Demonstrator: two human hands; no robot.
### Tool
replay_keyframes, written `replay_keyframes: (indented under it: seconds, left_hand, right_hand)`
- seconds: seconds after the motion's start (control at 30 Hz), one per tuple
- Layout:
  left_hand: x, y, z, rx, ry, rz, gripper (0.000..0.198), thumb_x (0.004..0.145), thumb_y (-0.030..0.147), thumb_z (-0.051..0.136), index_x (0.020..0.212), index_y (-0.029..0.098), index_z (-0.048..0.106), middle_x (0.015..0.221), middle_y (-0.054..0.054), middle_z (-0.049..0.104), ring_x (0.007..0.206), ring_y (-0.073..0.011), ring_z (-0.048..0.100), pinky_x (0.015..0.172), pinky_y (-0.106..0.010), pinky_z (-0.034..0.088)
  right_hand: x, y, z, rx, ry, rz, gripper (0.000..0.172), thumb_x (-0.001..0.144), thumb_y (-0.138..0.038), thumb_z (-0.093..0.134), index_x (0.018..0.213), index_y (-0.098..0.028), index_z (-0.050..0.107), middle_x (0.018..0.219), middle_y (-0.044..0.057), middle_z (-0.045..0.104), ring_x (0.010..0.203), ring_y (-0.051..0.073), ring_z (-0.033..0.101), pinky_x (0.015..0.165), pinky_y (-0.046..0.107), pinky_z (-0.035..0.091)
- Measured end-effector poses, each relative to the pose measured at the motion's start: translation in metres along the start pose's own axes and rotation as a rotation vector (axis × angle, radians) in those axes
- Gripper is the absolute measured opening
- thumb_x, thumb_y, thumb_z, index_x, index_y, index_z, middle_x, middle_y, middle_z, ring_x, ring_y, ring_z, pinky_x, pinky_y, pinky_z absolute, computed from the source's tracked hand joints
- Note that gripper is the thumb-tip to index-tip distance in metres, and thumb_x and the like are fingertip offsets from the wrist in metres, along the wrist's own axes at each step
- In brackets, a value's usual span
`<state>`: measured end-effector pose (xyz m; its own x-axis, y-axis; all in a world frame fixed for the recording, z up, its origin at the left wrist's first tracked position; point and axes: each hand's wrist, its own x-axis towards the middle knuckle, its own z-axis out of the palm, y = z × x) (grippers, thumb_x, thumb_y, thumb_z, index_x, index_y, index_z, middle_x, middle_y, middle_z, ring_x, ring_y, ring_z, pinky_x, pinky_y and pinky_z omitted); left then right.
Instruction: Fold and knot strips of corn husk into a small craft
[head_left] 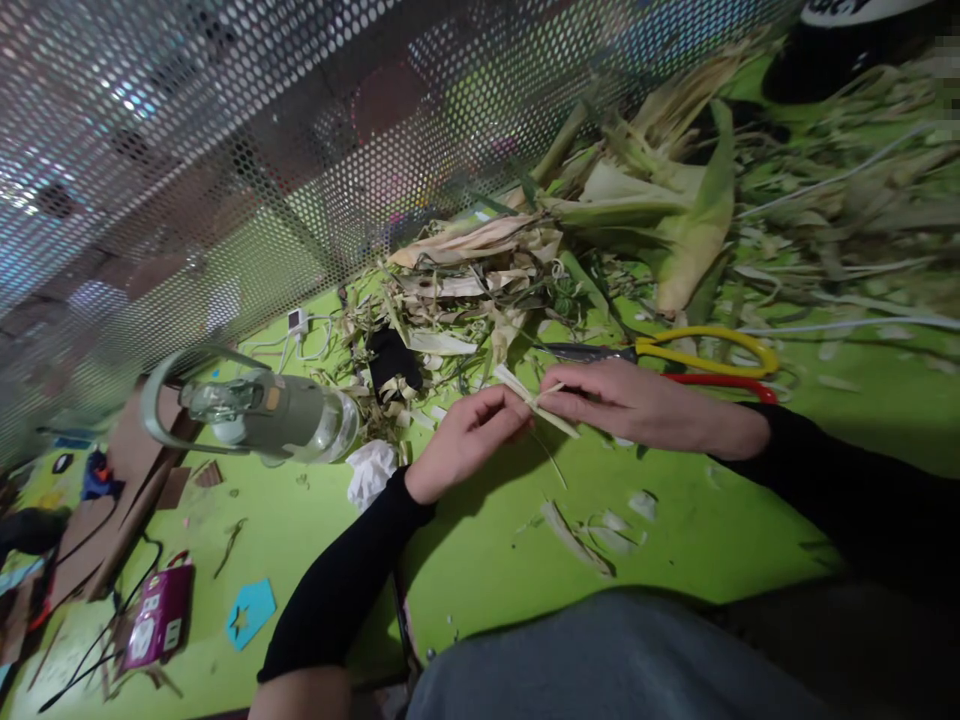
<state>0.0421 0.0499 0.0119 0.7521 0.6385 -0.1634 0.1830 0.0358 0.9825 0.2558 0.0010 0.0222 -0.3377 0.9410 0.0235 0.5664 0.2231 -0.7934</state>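
Observation:
Above the green table, my left hand is closed, its thumb and fingers pinching pale corn husk strips. From the other side my right hand pinches the same strips, which cross each other between my fingertips. A thin strand hangs below them. Just beyond my right hand lie scissors with one yellow and one red handle, partly covered by that hand and wrist. Loose husk scraps are on the table nearer my body.
A heap of corn husks spreads along the perforated metal screen. Left of my hands are a lying green bottle, crumpled tissue, a black phone-like object, a purple pack and a blue paper pentagon.

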Motion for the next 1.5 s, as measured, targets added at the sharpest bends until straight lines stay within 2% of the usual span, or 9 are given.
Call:
replay_keyframes:
  seconds: [0.13, 0.23, 0.37, 0.47, 0.6, 0.83, 0.97, 1.27, 1.5]
  left_hand:
    - [-0.001, 0.003, 0.003, -0.021, 0.106, 0.054, 0.033, 0.092, 0.049, 0.066, 0.092, 0.017, 0.057, 0.085, 0.0, 0.058, 0.07, -0.0089, 0.048, 0.068, -0.024, 0.04]
    - [-0.001, 0.003, 0.004, -0.041, 0.118, 0.028, 0.039, 0.086, 0.046, 0.074, 0.108, 0.017, 0.058, 0.088, 0.0, 0.06, 0.066, -0.0079, 0.048, 0.062, -0.023, 0.039]
    - [0.001, 0.001, 0.004, -0.078, 0.087, -0.015, 0.044, 0.078, 0.049, 0.082, 0.095, 0.017, 0.057, 0.067, 0.007, 0.053, 0.057, -0.0056, 0.044, 0.055, -0.021, 0.035]
    - [0.001, 0.003, 0.005, -0.18, 0.043, -0.041, 0.051, 0.074, 0.053, 0.084, 0.096, 0.018, 0.055, 0.069, 0.007, 0.059, 0.054, -0.0048, 0.05, 0.053, -0.02, 0.038]
    - [-0.001, 0.005, 0.005, -0.284, -0.057, -0.1, 0.053, 0.079, 0.062, 0.077, 0.099, 0.018, 0.055, 0.073, 0.002, 0.068, 0.057, -0.0081, 0.062, 0.052, -0.019, 0.043]
    - [0.002, -0.002, 0.005, -0.245, 0.005, -0.016, 0.045, 0.081, 0.056, 0.078, 0.092, 0.017, 0.059, 0.081, 0.001, 0.068, 0.07, -0.0083, 0.069, 0.064, -0.019, 0.052]
    - [0.003, -0.002, 0.004, -0.36, -0.015, -0.062, 0.045, 0.08, 0.052, 0.081, 0.099, 0.017, 0.062, 0.082, -0.002, 0.072, 0.074, -0.0109, 0.071, 0.07, -0.023, 0.056]
    - [0.003, -0.003, 0.008, -0.58, 0.071, -0.187, 0.041, 0.076, 0.041, 0.087, 0.098, 0.015, 0.064, 0.08, -0.001, 0.075, 0.065, -0.0099, 0.071, 0.059, -0.019, 0.054]
    - [0.005, -0.001, 0.016, -0.554, 0.137, -0.195, 0.037, 0.071, 0.034, 0.087, 0.086, 0.016, 0.059, 0.068, 0.003, 0.07, 0.052, -0.0055, 0.062, 0.045, -0.014, 0.041]
  right_hand:
    - [-0.001, 0.001, 0.0, 0.053, 0.007, -0.039, 0.044, 0.1, -0.057, 0.046, 0.071, -0.024, 0.048, 0.059, -0.003, 0.047, 0.057, 0.015, 0.044, 0.058, 0.03, 0.032]
    - [-0.001, 0.001, 0.003, 0.054, 0.032, -0.045, 0.042, 0.1, -0.056, 0.047, 0.072, -0.024, 0.049, 0.06, -0.004, 0.046, 0.057, 0.014, 0.043, 0.059, 0.03, 0.031]
    - [-0.002, -0.002, 0.006, 0.039, 0.089, -0.052, 0.047, 0.1, -0.057, 0.045, 0.067, -0.024, 0.043, 0.059, -0.004, 0.04, 0.057, 0.014, 0.04, 0.058, 0.03, 0.028]
    - [-0.002, -0.003, 0.006, 0.04, 0.084, -0.057, 0.05, 0.1, -0.058, 0.045, 0.064, -0.024, 0.039, 0.058, -0.004, 0.037, 0.056, 0.013, 0.037, 0.057, 0.03, 0.027]
    - [-0.004, -0.001, 0.007, 0.083, -0.015, -0.054, 0.049, 0.101, -0.057, 0.044, 0.065, -0.023, 0.044, 0.06, -0.003, 0.041, 0.056, 0.013, 0.039, 0.056, 0.03, 0.027]
    - [-0.003, -0.004, 0.008, 0.181, -0.049, 0.065, 0.052, 0.099, -0.062, 0.042, 0.065, -0.023, 0.045, 0.063, -0.002, 0.044, 0.058, 0.013, 0.041, 0.056, 0.03, 0.03]
    - [-0.002, -0.002, 0.01, 0.207, 0.002, 0.112, 0.053, 0.097, -0.066, 0.043, 0.066, -0.022, 0.049, 0.064, -0.001, 0.048, 0.06, 0.014, 0.044, 0.057, 0.03, 0.032]
    - [-0.003, -0.003, 0.01, 0.224, 0.01, 0.126, 0.048, 0.099, -0.058, 0.042, 0.067, -0.022, 0.048, 0.064, -0.002, 0.048, 0.06, 0.014, 0.044, 0.056, 0.03, 0.031]
    - [-0.002, -0.006, 0.017, 0.29, 0.0, 0.105, 0.045, 0.099, -0.053, 0.042, 0.065, -0.023, 0.044, 0.062, -0.003, 0.042, 0.057, 0.013, 0.038, 0.057, 0.031, 0.029]
